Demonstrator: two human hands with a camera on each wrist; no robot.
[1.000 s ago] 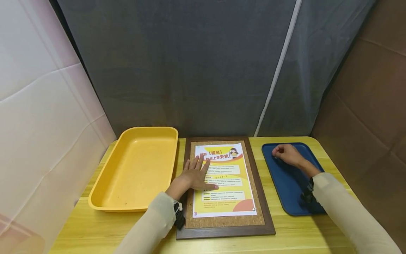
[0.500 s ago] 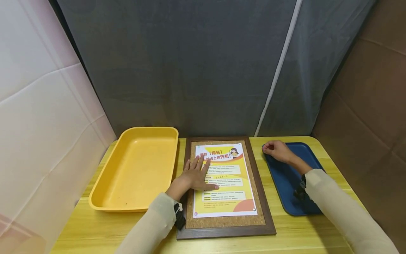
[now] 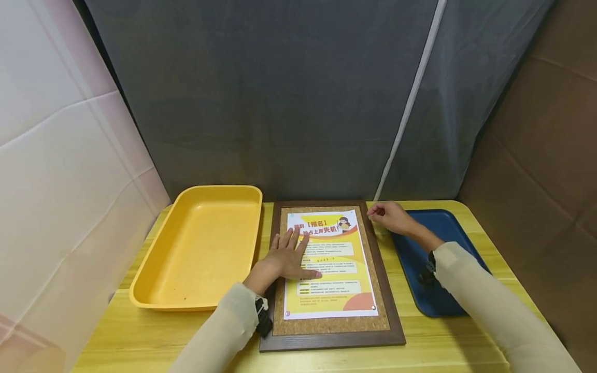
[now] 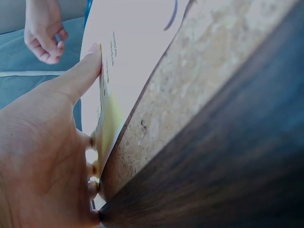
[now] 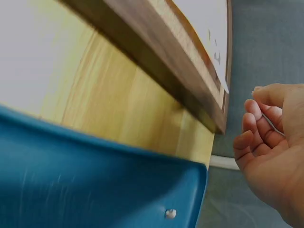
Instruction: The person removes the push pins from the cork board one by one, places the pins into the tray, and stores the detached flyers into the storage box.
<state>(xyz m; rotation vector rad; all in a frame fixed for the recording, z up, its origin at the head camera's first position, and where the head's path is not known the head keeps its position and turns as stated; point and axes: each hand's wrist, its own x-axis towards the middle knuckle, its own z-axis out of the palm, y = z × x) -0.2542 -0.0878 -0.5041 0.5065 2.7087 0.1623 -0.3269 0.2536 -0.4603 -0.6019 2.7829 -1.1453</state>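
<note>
A yellow and white printed poster [image 3: 328, 305] lies on a cork board [image 3: 326, 325] with a dark wooden frame [image 3: 333, 340]. My left hand [image 3: 285, 263] rests spread on the poster's left side, thumb pointing right. My right hand [image 3: 392, 217] is just right of the board's upper right corner. Its thumb and index fingertips pinch together on a tiny thing, too hidden to identify. In the right wrist view the other fingers [image 5: 243, 142] are curled. A small white pin-like piece [image 5: 171, 213] lies in the blue tray [image 3: 434, 295]. A small round spot [image 3: 373, 307] marks the poster's lower right corner.
A yellow tray [image 3: 196, 248] stands left of the board. The blue tray sits to the right, partly under the right forearm. A grey curtain [image 3: 261, 103] hangs behind the wooden table [image 3: 140, 336], with a white panel [image 3: 70, 171] at left and a brown one [image 3: 545, 155] at right.
My right hand has moved left from over the blue tray to the board's upper right corner, its fingertips still pinched. My left hand has stayed on the poster.
</note>
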